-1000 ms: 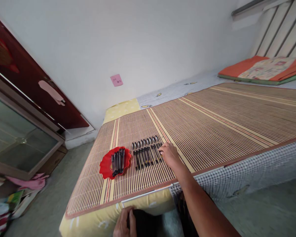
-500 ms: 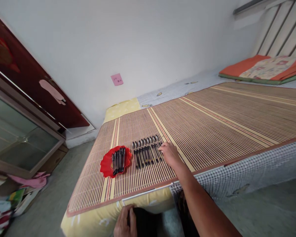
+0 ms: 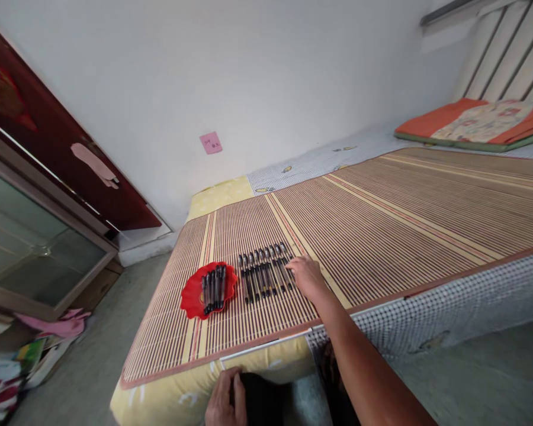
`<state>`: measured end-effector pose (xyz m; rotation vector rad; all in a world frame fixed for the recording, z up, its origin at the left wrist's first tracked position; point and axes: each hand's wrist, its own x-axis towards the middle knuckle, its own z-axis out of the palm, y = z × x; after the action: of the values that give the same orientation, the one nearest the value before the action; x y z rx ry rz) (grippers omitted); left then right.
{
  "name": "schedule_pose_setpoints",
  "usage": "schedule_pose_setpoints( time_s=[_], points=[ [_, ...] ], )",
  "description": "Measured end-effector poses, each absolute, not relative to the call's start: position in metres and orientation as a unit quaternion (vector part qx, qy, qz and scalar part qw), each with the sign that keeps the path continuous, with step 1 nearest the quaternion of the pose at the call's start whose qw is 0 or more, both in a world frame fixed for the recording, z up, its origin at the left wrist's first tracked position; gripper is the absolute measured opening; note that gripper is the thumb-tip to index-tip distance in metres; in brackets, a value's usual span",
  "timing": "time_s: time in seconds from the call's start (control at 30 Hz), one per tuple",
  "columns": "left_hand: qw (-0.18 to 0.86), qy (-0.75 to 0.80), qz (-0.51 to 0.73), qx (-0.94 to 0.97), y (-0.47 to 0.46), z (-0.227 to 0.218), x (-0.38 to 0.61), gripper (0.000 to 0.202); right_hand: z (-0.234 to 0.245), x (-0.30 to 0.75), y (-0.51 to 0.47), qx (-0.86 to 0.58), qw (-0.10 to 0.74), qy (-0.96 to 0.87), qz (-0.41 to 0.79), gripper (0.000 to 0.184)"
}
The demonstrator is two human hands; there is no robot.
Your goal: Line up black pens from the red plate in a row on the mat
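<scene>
Slim black-and-grey plastic pens: row right of scalloped red plastic-looking dish, others inside. Right hand at row end farthest from dish, grip unclear; left hand curled, nearer body than dish, hold unclear. Likely risk: knuckle brush rolling pens askew.

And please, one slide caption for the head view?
Right hand at one end of a row of pens on a striped mat, a red dish at the other.
</scene>
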<state>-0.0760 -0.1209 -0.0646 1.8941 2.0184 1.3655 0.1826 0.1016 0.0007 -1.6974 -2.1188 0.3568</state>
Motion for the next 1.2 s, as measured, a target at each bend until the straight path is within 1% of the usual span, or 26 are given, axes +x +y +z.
schedule_pose_setpoints(
  time_s=[0.1,0.23,0.33,0.47,0.73,0.93,1.1,1.2],
  points=[
    [0.026,0.656,0.442,0.611,-0.12,-0.065,-0.076,0.026,0.001,0.183,0.101,-0.61,0.211,-0.754,0.125,0.04],
    [0.015,0.658,0.442,0.61,-0.12,-0.067,-0.078,0.03,0.001,0.188,0.1,-0.634,0.225,-0.729,0.128,0.033],
    [0.014,0.653,0.439,0.617,-0.12,-0.068,-0.079,0.032,0.003,0.19,0.098,-0.656,0.239,-0.697,0.163,0.028],
    [0.012,0.655,0.437,0.616,-0.12,-0.068,-0.08,0.033,0.006,0.187,0.096,-0.654,0.227,-0.69,0.21,0.023],
    [0.025,0.655,0.436,0.617,-0.121,-0.065,-0.078,0.03,0.005,0.188,0.096,-0.666,0.23,-0.681,0.2,0.021],
    [0.016,0.659,0.433,0.615,-0.121,-0.062,-0.076,0.03,0.001,0.197,0.1,-0.695,0.229,-0.656,0.183,0.026],
    [0.017,0.66,0.44,0.61,-0.121,-0.063,-0.075,0.028,-0.003,0.195,0.101,-0.683,0.213,-0.674,0.186,0.028],
    [0.02,0.661,0.432,0.613,-0.122,-0.064,-0.077,0.026,0.0,0.194,0.098,-0.669,0.221,-0.683,0.193,0.024]
  ],
)
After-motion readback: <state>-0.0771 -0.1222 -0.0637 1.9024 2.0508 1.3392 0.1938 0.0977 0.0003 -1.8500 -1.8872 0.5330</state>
